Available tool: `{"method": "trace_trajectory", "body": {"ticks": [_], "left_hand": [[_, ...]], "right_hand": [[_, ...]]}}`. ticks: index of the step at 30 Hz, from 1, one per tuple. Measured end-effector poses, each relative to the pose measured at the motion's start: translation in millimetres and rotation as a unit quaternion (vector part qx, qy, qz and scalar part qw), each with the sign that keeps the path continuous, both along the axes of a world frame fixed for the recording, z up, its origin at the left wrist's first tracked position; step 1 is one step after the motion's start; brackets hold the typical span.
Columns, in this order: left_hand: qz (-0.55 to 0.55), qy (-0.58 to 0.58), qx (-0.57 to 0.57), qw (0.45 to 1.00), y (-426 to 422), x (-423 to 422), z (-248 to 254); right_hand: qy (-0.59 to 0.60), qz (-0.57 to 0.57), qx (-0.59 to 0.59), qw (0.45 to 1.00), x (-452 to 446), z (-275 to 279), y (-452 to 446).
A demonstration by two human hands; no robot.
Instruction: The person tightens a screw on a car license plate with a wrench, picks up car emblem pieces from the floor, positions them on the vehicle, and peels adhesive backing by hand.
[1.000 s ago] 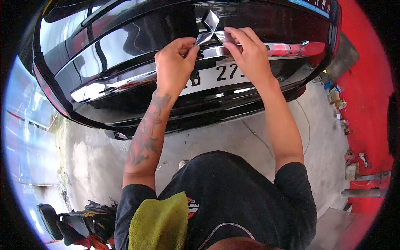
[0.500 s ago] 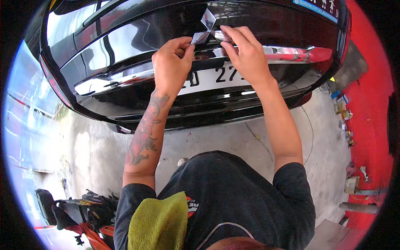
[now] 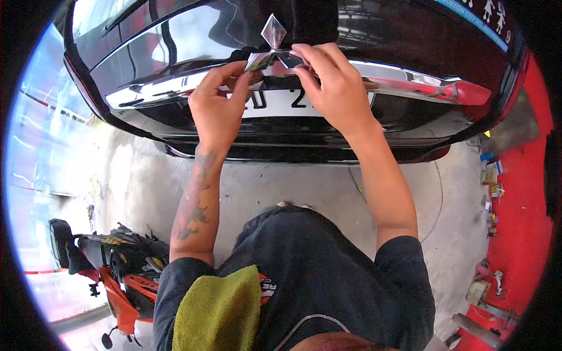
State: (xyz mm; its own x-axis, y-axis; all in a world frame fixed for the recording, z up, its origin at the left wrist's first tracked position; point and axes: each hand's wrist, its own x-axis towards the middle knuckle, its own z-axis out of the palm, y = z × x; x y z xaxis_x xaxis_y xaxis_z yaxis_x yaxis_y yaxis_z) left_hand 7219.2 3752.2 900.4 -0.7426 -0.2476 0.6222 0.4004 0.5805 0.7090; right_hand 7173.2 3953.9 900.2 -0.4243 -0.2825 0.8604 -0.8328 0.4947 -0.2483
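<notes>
Grey floor [image 3: 459, 205] meets what seems a red wall [image 3: 524, 228].

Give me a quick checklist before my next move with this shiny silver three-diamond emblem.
1. Left fingers at the emblem's left diamond: ok, left hand is there.
2. Right fingers at its right diamond: ok, right hand is there.
3. Top diamond pointing up the glossy black car panel: ok.
4. Emblem's back flush against the panel: cannot tell.
5. White license plate with black characters fully in view: not ok, the hands partly cover it.
6. Yellow-green cloth away from both hands: ok.
</notes>
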Motion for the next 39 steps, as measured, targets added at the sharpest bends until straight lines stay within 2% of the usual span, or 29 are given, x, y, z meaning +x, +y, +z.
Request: {"method": "trace_trajectory", "body": {"ticks": [8, 12, 16, 22, 31, 34, 39], "left_hand": [[-0.024, 0.039, 0.061, 0.997, 4, 1, -21], [0.036, 0.01, 0.055, 0.998, 16, 8, -17], [0.039, 0.022, 0.104, 0.994, 30, 12, -19], [0.074, 0.02, 0.123, 0.989, 46, 16, -20], [0.101, 0.012, 0.117, 0.988, 40, 17, -28], [0.095, 0.006, 0.12, 0.988, 39, 19, -29], [0.09, 0.007, 0.121, 0.989, 40, 21, -25]], "right_hand": [[0.101, -0.053, 0.024, 0.993, 4, -5, 6], [0.132, -0.04, 0.045, 0.989, -2, -1, 12], [0.095, -0.002, 0.07, 0.993, -2, 5, 23], [0.128, 0.037, 0.05, 0.99, -13, 1, 29], [0.122, 0.037, 0.062, 0.99, -13, 3, 29], [0.08, 0.034, 0.09, 0.992, -6, 6, 30], [0.117, 0.022, 0.086, 0.989, -7, 3, 24]]}}
